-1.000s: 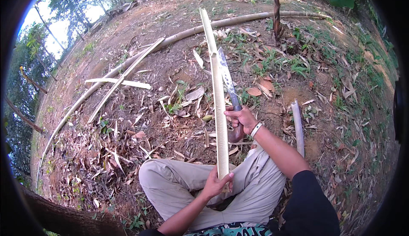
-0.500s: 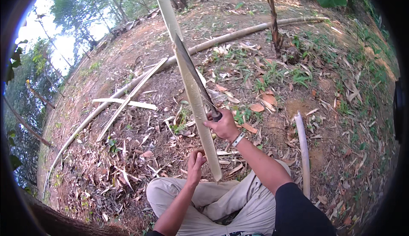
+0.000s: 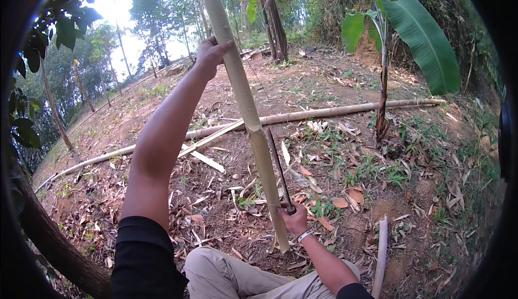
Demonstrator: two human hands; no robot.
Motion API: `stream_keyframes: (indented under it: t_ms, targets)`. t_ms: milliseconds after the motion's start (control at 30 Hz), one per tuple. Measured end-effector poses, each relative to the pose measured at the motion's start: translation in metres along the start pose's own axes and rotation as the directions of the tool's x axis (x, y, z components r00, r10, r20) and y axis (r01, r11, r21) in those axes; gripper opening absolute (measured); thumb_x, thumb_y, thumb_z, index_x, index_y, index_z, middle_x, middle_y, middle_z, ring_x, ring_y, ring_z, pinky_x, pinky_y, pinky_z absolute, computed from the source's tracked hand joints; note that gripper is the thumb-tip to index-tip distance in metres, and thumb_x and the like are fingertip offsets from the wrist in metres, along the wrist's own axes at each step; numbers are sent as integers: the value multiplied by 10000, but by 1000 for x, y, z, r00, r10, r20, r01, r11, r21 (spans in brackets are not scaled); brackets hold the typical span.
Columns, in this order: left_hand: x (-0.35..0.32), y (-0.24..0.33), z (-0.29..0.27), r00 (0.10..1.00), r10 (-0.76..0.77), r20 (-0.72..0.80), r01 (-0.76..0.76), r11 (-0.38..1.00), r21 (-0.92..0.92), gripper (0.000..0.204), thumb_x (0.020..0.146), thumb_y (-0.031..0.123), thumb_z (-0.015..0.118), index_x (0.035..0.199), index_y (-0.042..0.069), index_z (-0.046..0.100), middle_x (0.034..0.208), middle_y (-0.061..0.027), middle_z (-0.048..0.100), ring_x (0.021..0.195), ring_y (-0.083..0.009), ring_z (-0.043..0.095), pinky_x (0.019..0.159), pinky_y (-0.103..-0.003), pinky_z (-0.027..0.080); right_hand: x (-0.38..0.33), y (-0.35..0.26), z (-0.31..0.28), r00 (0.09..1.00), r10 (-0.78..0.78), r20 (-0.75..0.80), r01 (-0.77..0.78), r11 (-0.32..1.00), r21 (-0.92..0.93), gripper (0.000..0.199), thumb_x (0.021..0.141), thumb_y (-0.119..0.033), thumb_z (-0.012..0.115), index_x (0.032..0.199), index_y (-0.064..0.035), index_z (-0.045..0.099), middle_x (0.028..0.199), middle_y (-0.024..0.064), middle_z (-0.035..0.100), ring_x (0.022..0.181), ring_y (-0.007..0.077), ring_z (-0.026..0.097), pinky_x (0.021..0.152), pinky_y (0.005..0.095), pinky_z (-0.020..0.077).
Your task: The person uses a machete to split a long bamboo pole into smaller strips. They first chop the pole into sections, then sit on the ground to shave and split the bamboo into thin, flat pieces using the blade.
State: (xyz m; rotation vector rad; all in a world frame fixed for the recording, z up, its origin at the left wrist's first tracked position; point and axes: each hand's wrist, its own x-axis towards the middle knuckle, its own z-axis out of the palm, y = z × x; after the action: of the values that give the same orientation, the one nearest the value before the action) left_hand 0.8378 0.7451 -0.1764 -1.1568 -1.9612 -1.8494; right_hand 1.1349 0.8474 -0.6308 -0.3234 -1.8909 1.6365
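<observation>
A long pale bamboo piece [image 3: 241, 91] stands tilted before me, its top leaning left and its lower end near my legs. My left hand [image 3: 211, 57] reaches far forward, closed round it near the top. Low down beside it, my right hand [image 3: 295, 221] grips a knife [image 3: 278, 168] by its dark handle, with the fingers close to the bamboo. The long, narrow, dark blade points up and away, next to the bamboo's right side. Whether the fingers of that hand also touch the bamboo I cannot tell.
A long bamboo pole [image 3: 318, 113] lies across the ground beyond. Split strips [image 3: 208, 161] lie at its near side. A short pole [image 3: 381, 256] rests at my right. A banana plant [image 3: 382, 77] stands at the far right, a tree trunk [image 3: 59, 239] at the near left. Dry leaves litter the slope.
My left hand has gone from the bamboo's lower end up to near its top. The knife has dropped away from the bamboo's face to stand beside it. The view has tilted upward.
</observation>
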Motion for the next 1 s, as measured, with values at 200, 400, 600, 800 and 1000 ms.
stream_keyframes:
  t_ms: [200,400,600,800,1000]
  targets:
    - [15,102,15,921,383,-69,-383,862,-333,334,892,46,649,1198,-42,550,906,-141,704,769,-205,699,693,-323,583,24,-31,-20,945,-44,-325,24,998,-63,205,842,-193,749,863,0,682,632,-3,618,542,50,530,511,243,417]
    - [-35,61,89,908,407,-100,-419,863,-283,308,906,70,660,1197,11,579,947,-108,719,797,-143,684,699,-254,542,4,-116,-73,888,-139,-439,148,989,-14,220,899,-218,689,899,-12,612,562,-8,540,487,85,507,479,281,394]
    - [-89,4,135,952,307,-17,-303,929,-214,227,929,80,645,1148,45,596,895,-66,721,766,-85,638,660,-262,492,3,-337,-123,723,-583,-371,568,807,-163,165,948,-173,615,899,-28,553,554,-43,470,481,27,419,449,234,313]
    - [-122,-9,182,960,281,-14,-280,949,-145,170,915,113,672,1067,48,633,733,-58,683,629,-63,561,541,-293,430,25,-488,-136,595,-773,-219,652,624,-431,148,933,-158,601,914,-21,546,566,-9,522,435,58,486,412,242,385]
    - [-143,3,195,965,260,17,-260,965,-27,173,918,156,660,1061,64,628,735,-74,660,617,-105,560,547,-308,428,27,-479,-134,689,-717,-106,581,633,-512,136,912,-136,586,932,-9,545,568,-17,520,417,59,487,389,235,385]
